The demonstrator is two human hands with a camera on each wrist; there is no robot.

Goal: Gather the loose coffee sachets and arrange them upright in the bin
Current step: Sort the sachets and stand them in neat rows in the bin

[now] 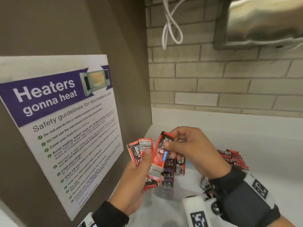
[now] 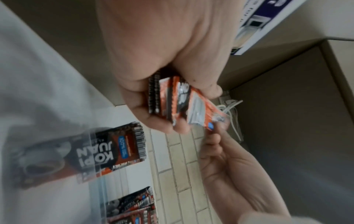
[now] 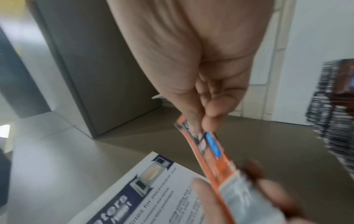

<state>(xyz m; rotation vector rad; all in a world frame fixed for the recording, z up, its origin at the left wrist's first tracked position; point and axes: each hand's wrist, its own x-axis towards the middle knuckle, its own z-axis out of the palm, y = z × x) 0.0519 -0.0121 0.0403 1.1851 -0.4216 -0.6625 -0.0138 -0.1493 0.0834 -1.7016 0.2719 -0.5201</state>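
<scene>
My left hand (image 1: 146,159) grips a fanned bunch of red-and-black coffee sachets (image 1: 141,149) above the white counter (image 1: 246,136). My right hand (image 1: 168,145) pinches the top of one red sachet (image 1: 159,153) whose lower end sits against that bunch. The left wrist view shows the bunch (image 2: 166,100) edge-on in my curled fingers. Below the hands, a clear bin (image 2: 90,171) holds a Kopi Juan sachet (image 2: 114,150); dark sachets (image 1: 180,164) stand there in the head view. The right wrist view shows the pinched sachet (image 3: 210,148) running down to my left thumb (image 3: 206,201).
A row of more sachets (image 1: 232,158) lies on the counter behind my right wrist. A brown side panel with a microwave safety poster (image 1: 65,128) closes the left. A brick wall (image 1: 229,79) is behind, with a white cable (image 1: 170,27) and a steel dispenser (image 1: 262,22) overhead.
</scene>
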